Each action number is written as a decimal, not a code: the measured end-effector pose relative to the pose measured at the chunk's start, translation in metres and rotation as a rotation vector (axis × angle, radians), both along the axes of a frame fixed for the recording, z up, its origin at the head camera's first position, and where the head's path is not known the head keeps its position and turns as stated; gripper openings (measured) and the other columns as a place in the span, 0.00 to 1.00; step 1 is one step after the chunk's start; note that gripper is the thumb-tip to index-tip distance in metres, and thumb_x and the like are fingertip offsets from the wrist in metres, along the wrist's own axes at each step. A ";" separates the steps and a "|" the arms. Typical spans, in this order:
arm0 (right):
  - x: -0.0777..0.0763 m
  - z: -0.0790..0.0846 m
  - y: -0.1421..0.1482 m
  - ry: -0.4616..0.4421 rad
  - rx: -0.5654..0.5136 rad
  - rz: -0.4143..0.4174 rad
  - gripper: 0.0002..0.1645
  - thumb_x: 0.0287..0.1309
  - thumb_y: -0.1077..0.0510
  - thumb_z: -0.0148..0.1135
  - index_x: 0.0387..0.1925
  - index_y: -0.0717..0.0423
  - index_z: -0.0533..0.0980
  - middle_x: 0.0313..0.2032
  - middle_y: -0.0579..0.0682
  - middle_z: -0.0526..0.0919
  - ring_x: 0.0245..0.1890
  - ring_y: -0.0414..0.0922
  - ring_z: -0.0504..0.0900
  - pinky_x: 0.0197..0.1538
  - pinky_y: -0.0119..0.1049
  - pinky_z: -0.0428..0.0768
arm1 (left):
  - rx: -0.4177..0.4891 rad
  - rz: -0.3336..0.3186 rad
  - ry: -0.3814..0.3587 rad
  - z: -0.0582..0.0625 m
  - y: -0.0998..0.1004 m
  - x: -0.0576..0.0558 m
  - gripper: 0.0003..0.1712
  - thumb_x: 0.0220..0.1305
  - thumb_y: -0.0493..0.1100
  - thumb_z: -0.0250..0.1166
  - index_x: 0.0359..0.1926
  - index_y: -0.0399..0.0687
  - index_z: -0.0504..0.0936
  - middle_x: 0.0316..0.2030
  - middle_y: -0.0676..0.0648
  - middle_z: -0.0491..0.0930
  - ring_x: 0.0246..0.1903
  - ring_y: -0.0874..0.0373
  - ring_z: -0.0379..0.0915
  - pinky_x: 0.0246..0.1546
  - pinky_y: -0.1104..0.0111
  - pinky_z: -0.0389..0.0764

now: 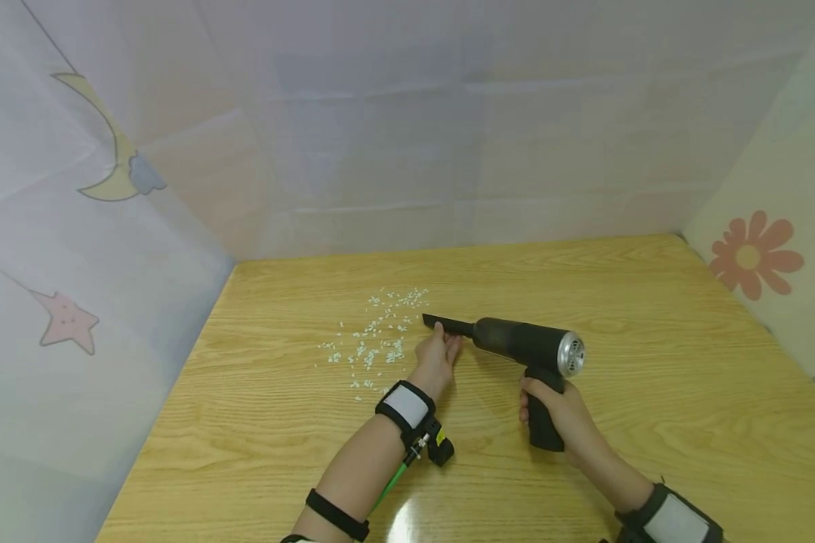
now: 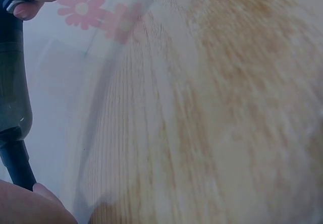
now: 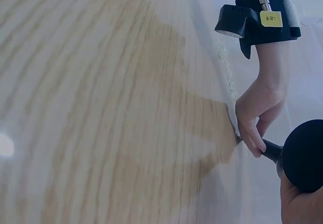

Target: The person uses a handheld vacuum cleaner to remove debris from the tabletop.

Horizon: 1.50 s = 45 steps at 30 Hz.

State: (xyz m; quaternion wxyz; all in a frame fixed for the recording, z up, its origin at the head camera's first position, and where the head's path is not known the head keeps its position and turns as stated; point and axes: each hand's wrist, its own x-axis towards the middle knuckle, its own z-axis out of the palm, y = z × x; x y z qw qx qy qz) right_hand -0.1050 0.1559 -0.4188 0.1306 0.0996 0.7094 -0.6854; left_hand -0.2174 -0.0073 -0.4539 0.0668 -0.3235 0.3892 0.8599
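Observation:
A black handheld vacuum cleaner [image 1: 519, 343] with a silver vented end is held above the table, its narrow nozzle [image 1: 451, 325] pointing left. My right hand [image 1: 560, 411] grips its handle, fingers wrapped round it. With thumb and fingers, my left hand [image 1: 438, 358] pinches the nozzle near its tip; the right wrist view also shows this left hand [image 3: 260, 110] on the nozzle. Small white paper-like bits [image 1: 373, 339] lie scattered just left of the nozzle tip. In the left wrist view, the vacuum's clear dust cup [image 2: 14, 90] shows at the left edge.
The wooden table [image 1: 244, 422] carries the scene. Pale printed cloth walls [image 1: 380, 151] rise along its back and both sides. A black wrist camera [image 1: 440, 451] with a green cable hangs from the left wrist strap.

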 end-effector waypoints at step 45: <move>-0.009 0.002 -0.013 0.000 -0.032 0.037 0.08 0.67 0.57 0.52 0.40 0.59 0.70 0.21 0.41 0.76 0.21 0.36 0.77 0.28 0.31 0.82 | 0.036 0.015 0.032 -0.002 -0.018 -0.002 0.24 0.74 0.42 0.49 0.65 0.34 0.66 0.61 0.34 0.71 0.62 0.47 0.69 0.61 0.68 0.77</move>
